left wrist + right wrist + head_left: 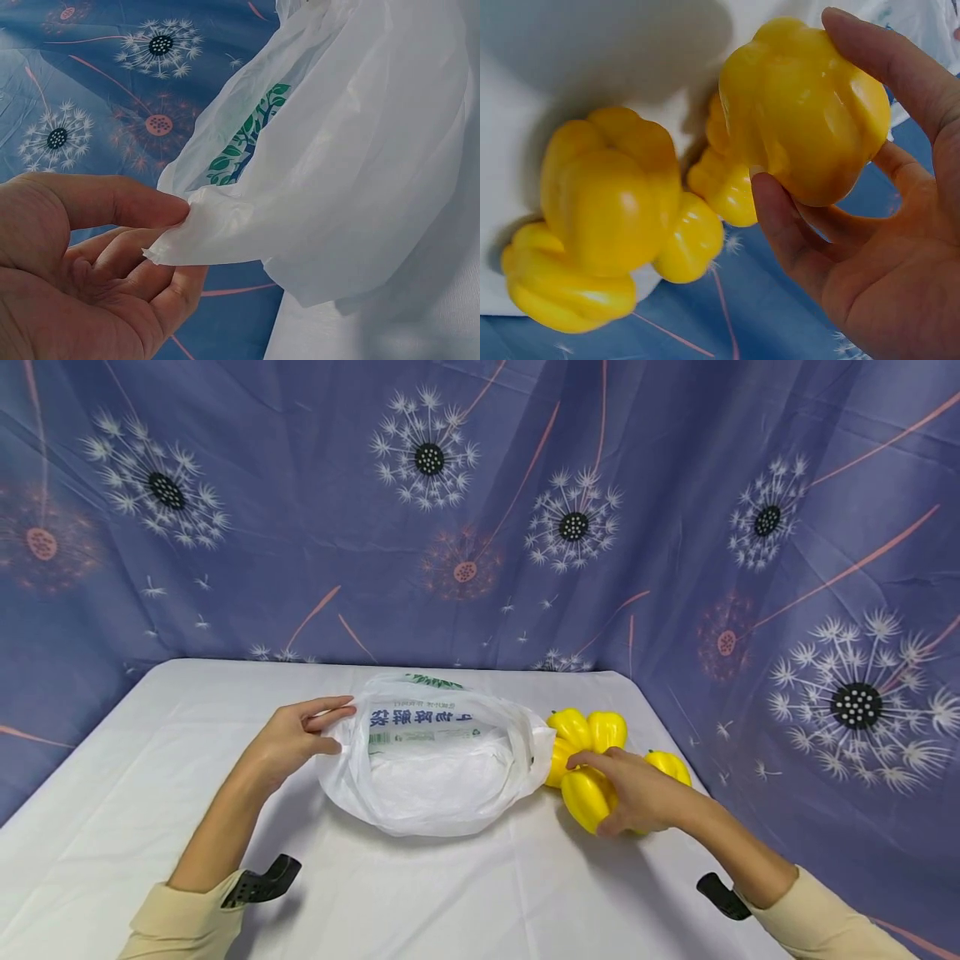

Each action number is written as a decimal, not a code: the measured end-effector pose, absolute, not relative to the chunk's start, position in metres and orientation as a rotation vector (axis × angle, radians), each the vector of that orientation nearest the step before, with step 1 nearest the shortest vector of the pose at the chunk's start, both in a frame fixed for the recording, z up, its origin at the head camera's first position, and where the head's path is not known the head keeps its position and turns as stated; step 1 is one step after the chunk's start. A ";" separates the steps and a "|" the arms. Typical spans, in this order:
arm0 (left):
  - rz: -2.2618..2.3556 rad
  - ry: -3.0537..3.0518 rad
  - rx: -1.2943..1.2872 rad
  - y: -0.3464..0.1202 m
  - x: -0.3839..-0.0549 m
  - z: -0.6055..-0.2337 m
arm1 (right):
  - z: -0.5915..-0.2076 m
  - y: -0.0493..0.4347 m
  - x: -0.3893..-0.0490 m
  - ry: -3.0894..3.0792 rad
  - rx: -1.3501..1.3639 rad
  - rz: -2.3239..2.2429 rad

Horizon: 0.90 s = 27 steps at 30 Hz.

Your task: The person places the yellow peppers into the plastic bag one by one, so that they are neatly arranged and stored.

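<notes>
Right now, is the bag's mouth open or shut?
Open: the bag gapes in the head view, showing its inside, and the left hand pinches its edge.

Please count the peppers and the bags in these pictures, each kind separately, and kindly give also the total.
Yellow peppers: at least 6, including the held one; some are partly hidden, so more are possible
White plastic bag: 1
Total: at least 7

White-cloth-covered bench [97,810], white plastic bag [435,823] on its middle. Left hand [294,735] at bag's left rim. Lobed yellow bell peppers [573,728] just right of bag, one in right hand [641,789]. Blue dandelion-print fabric curtain [300,518] behind bench and along right side.
</notes>
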State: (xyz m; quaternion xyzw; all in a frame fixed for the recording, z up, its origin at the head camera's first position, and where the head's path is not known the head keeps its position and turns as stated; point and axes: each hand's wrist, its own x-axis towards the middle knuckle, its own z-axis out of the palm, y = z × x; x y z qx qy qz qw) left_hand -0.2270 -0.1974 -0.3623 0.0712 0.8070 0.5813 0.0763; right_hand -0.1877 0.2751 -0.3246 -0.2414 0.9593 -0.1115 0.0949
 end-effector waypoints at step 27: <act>1.746 2.450 0.199 -0.198 -0.226 -0.362 | -0.279 0.224 -0.216 2.896 -0.836 -0.417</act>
